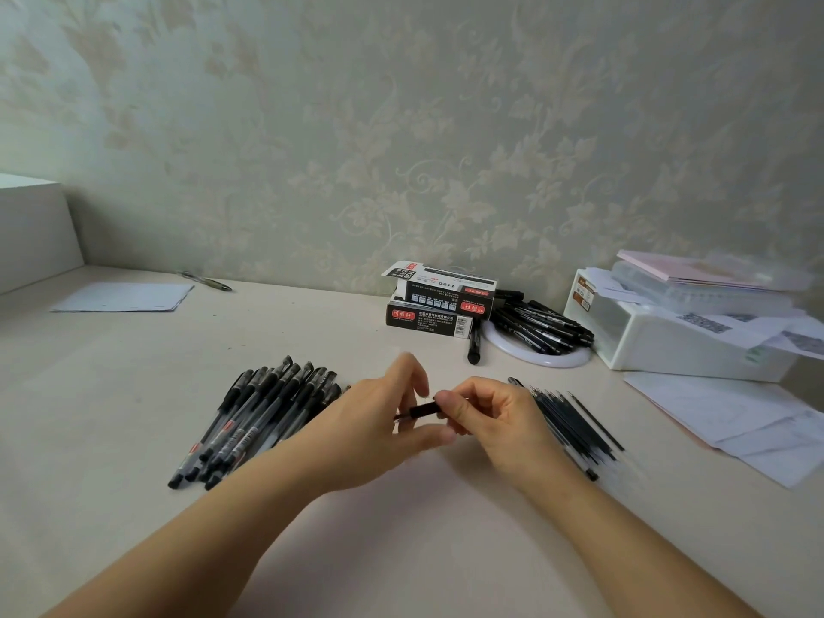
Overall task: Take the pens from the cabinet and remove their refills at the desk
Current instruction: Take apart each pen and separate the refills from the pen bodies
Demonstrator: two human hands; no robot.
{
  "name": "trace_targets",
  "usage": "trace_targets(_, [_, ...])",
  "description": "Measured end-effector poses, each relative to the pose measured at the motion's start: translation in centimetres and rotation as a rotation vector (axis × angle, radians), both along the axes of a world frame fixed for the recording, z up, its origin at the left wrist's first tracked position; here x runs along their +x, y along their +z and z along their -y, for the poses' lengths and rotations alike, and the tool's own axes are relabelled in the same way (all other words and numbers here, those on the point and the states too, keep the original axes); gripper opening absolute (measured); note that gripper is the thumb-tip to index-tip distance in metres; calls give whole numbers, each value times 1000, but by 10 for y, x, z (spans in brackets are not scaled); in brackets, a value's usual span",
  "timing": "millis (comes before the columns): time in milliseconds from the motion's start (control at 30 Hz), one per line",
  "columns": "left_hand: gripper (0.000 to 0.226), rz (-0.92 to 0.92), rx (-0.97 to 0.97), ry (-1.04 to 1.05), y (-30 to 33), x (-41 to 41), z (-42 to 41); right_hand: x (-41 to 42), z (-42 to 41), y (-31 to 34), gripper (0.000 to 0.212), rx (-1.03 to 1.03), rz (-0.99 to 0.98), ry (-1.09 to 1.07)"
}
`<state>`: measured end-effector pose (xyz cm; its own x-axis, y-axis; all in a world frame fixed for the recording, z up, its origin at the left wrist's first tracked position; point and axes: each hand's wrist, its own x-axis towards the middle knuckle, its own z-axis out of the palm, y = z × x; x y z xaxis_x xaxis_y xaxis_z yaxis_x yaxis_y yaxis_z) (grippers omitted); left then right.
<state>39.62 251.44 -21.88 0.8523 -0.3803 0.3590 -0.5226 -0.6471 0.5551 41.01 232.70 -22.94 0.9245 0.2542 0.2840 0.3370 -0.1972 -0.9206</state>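
Above the desk (133,394), a black pen (421,412) is pinched between the left hand (383,421) and the right hand (490,421), fingers curled about it. A row of pens (263,412) is laid to the left; loose refills (575,421) are gathered to the right. Two pen boxes (439,305) are stacked behind.

Both bare forearms are reaching forward and meeting in the middle. The left hand (383,412), blurred, is curling its fingers (412,376) around a pen (421,412), while the right hand (490,417) is pinching its other end.
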Motion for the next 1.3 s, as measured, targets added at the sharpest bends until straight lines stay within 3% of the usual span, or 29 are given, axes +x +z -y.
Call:
trace_targets(167, [16, 69, 29, 19, 4, 0, 0, 0, 1, -1, 29, 7, -13, -13])
trace_targets(267, [30, 60, 73, 54, 4, 0, 0, 0, 1, -1, 28, 6, 0, -10])
trace_targets(433, [29, 40, 79, 49, 2, -3, 2, 1, 2, -1, 20, 70, -14, 8])
trace_targets(567, [16, 48, 89, 50, 3, -3, 1, 1, 4, 0, 5, 131, -35, 24])
trace_targets(833, [14, 1, 66, 63, 3, -3, 0, 0, 5, 2, 10, 126, -30, 43])
trace_targets(1067, [35, -127, 82, 54, 5, -3, -2, -3, 7, 5, 12, 115, -40, 83])
trace_targets(1300, [35, -121, 104, 9, 6, -4, -4, -4, 11, 9, 15, 89, 22, 183])
